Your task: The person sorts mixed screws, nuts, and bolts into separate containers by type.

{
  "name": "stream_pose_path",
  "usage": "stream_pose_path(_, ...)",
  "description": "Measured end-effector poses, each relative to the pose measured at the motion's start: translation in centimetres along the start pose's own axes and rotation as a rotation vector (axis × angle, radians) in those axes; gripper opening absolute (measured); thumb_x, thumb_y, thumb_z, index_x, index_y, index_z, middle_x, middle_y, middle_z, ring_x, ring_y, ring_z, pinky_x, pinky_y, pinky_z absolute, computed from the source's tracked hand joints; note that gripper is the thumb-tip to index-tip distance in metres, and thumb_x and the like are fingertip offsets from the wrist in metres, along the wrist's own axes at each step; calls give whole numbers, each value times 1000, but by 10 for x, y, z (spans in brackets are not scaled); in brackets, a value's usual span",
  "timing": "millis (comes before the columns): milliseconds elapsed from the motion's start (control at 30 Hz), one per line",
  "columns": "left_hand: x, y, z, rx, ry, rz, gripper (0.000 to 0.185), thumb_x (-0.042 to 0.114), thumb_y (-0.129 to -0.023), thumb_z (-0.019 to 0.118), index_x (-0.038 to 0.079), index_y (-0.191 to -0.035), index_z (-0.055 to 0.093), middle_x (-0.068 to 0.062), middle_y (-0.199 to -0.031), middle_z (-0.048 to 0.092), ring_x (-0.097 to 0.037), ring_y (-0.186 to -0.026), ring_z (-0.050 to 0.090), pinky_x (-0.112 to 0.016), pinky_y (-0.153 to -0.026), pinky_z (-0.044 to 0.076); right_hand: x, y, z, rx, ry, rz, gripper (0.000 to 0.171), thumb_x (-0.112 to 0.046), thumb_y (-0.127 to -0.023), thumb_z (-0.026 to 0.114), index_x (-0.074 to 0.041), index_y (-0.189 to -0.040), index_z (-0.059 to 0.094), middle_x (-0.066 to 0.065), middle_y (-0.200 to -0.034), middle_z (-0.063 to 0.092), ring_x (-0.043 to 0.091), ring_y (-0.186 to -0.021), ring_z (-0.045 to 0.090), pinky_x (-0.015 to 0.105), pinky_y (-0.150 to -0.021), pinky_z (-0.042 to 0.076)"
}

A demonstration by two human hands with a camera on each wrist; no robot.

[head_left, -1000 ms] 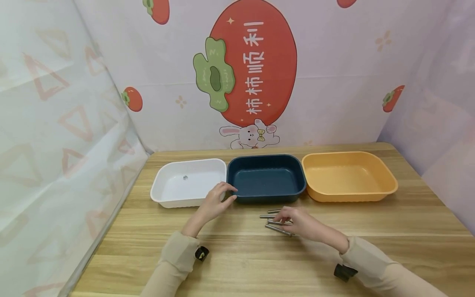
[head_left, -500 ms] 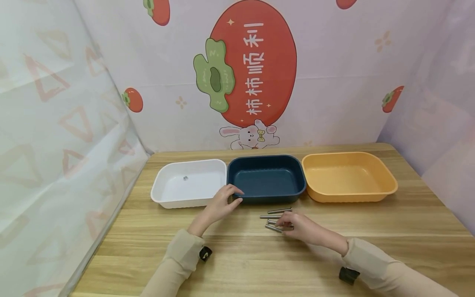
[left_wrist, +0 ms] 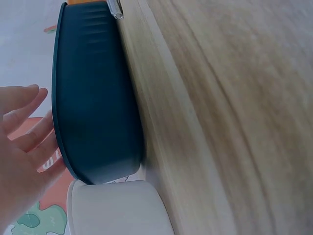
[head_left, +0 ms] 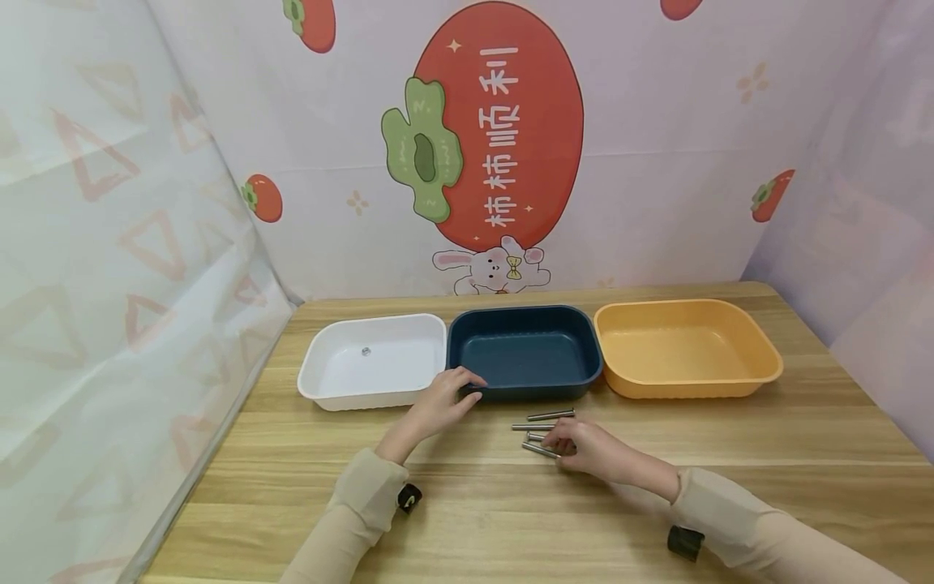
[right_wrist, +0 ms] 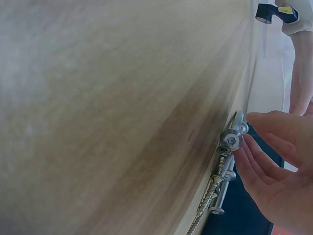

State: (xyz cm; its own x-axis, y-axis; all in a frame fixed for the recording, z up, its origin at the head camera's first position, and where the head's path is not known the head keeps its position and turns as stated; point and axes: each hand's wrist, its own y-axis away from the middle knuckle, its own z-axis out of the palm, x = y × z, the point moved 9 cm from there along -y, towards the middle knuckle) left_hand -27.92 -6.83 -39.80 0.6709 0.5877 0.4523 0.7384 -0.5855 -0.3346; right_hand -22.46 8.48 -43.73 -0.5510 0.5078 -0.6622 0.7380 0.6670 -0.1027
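In the head view my right hand (head_left: pixel 589 448) is over a small group of metal bolts (head_left: pixel 550 416) lying on the table in front of the dark blue box (head_left: pixel 525 393). The right wrist view shows its thumb and fingertips around a socket-head bolt (right_wrist: pixel 232 141), pinching it close to the tabletop. More bolts and a threaded screw (right_wrist: pixel 208 198) lie just beside it. My left hand (head_left: pixel 443 403) rests at the blue box's front rim near its left corner, fingers loosely spread and holding nothing. Part of the bolts is hidden under the right hand.
A white box (head_left: pixel 372 397) stands left of the blue one, with a small metal piece (head_left: pixel 366 351) on its floor. To the right stands a yellow box (head_left: pixel 689 389). The three boxes form a row along the back of the wooden table (head_left: pixel 481 519), before a printed cloth backdrop (head_left: pixel 642 219).
My left hand has slid a little right along the blue box's rim. My right hand has shifted slightly among the bolts, uncovering the rear one and covering part of the nearest.
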Motion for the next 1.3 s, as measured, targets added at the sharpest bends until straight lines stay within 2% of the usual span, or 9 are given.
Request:
stream_pose_path(433, 4, -6, 0, 10, -62, 58, 16, -1, -86, 52, 5, -96, 62, -6, -91, 58, -21, -88, 55, -34, -79, 42, 2, -3, 5, -5, 0, -50, 20, 8, -71, 65, 1, -89, 65, 3, -82, 56, 9, -70, 54, 19, -59, 46)
stream_pose_path(733, 2, -9, 4, -39, -58, 48, 15, 0, -86, 51, 6, -96, 61, -5, -92, 58, -19, -88, 54, -33, -78, 43, 3, -4, 7, 8, 30, -55, 19, 8, -69, 66, -1, -86, 66, 0, -80, 56, 7, -68, 51, 19, -58, 45)
stream_pose_path(967, 2, -12, 8, -89, -96, 42, 16, 0, -87, 50, 8, -97, 59, -4, -93, 58, -18, -89, 53, -35, -81, 41, 2, -5, 8, 12, 57, -46, 17, 6, -70, 66, -1, -86, 67, -1, -79, 59, 6, -69, 50, 19, -59, 44)
stream_pose_path(1300, 1, -13, 11, -107, -120, 30, 16, 0, -88, 49, 10, -98, 58, -4, -95, 57, -18, -91, 52, -35, -81, 39, 1, -5, 7, 21, 94, -34, 19, 8, -71, 64, -1, -87, 67, -2, -78, 60, 6, -67, 49, 19, -58, 42)
